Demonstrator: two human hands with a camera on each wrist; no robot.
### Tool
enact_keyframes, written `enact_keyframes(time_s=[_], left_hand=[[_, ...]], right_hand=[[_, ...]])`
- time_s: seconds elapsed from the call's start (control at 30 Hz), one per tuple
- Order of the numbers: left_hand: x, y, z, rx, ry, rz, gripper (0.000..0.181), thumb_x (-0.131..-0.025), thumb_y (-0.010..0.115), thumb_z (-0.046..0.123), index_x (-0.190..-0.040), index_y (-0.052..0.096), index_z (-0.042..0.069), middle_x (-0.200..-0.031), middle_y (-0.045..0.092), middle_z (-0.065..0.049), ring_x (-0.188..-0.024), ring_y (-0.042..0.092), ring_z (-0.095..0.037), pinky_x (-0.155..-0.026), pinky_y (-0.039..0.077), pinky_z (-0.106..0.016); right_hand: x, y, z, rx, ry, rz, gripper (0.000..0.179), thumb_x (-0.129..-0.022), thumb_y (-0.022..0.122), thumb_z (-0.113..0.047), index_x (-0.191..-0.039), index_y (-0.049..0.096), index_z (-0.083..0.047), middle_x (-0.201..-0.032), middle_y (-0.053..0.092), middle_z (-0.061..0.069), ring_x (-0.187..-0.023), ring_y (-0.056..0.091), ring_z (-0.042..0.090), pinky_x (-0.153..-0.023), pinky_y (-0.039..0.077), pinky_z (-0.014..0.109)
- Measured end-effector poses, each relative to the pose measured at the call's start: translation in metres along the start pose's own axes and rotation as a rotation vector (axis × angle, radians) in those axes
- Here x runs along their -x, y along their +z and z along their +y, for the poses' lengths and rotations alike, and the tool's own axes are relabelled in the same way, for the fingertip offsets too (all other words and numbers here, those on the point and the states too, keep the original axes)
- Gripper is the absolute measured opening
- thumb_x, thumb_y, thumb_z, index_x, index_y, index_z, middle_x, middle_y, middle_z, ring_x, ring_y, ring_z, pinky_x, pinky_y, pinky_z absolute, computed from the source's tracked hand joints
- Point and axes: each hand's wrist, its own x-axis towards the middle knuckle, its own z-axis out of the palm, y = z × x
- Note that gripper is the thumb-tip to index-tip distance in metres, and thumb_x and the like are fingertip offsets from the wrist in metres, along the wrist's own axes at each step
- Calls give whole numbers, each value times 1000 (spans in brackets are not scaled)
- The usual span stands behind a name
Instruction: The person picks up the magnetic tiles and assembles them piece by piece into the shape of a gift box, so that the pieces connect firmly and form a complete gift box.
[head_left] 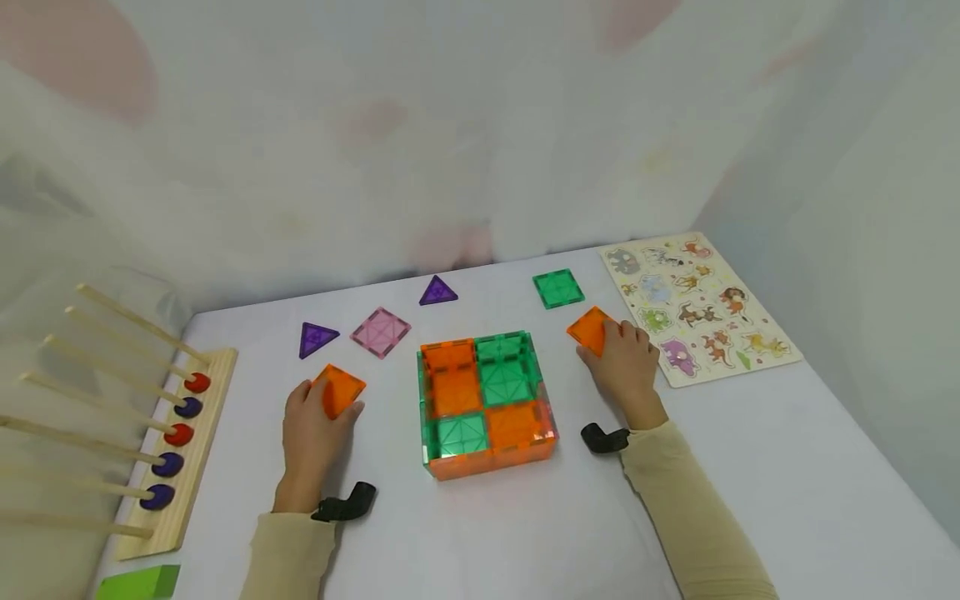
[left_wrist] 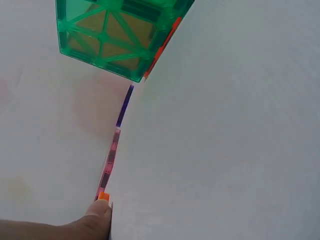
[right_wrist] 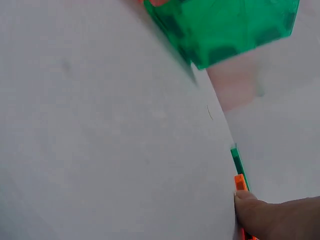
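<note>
Orange tiles (head_left: 345, 388) flank an open-topped green-and-orange tile box (head_left: 491, 460), apart from it on either side. The left hand (head_left: 311, 429) pinches one; the right hand (head_left: 628, 364) pinches the other. For good control, each tile should probably be held by its edges and moved slowly, so that the box walls are not knocked. The table (head_left: 562, 533) is white and smooth-looking; pale fabric (head_left: 480, 158) with blurred pink patches rises behind it.

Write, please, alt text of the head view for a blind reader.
A person's left hand holds an orange tile, the right hand another, with an open green and orange tile box between them. Two purple triangles, a pink tile and a green tile lie nearby, a peg rack left, an animal puzzle right.
</note>
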Motion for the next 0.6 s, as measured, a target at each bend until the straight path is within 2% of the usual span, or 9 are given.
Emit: enact_keyframes(time_s=[0.23,0.4,0.5,0.6], left_hand=[[0,-2,3,-70,52,16,63,-86,71,28,-135,49,-4,-136,44,-30,-122,39,-49,-102,35,-64],[4,-8,15,-98,84,-33,60,-85,71,31,-128,55,-7,-130,49,-30,-118,42,-48,-100,38,-63],[10,-21,26,-69,140,-16,59,-84,73,32,-125,58,-8,-127,53,-29,-115,46,-47,-99,41,-62],[18,-36,43,16,253,44,57,-82,75,30,-123,60,-6,-129,55,-26,-117,49,-46,-94,45,-61]], right_hand=[[0,2,-1,-19,-3,36,68,-92,56,-51,-140,43,-6,-137,44,23,-124,40,44,-97,33,65],[0,1,3,-20,19,57,68,-90,59,-52,-140,45,-8,-137,48,22,-122,44,42,-95,35,64],[0,-1,4,-20,19,55,69,-89,59,-53,-140,45,-9,-136,49,21,-121,45,42,-95,35,64],[-1,-2,3,-19,12,50,70,-89,58,-54,-141,45,-9,-136,49,20,-120,46,41,-95,36,64]])
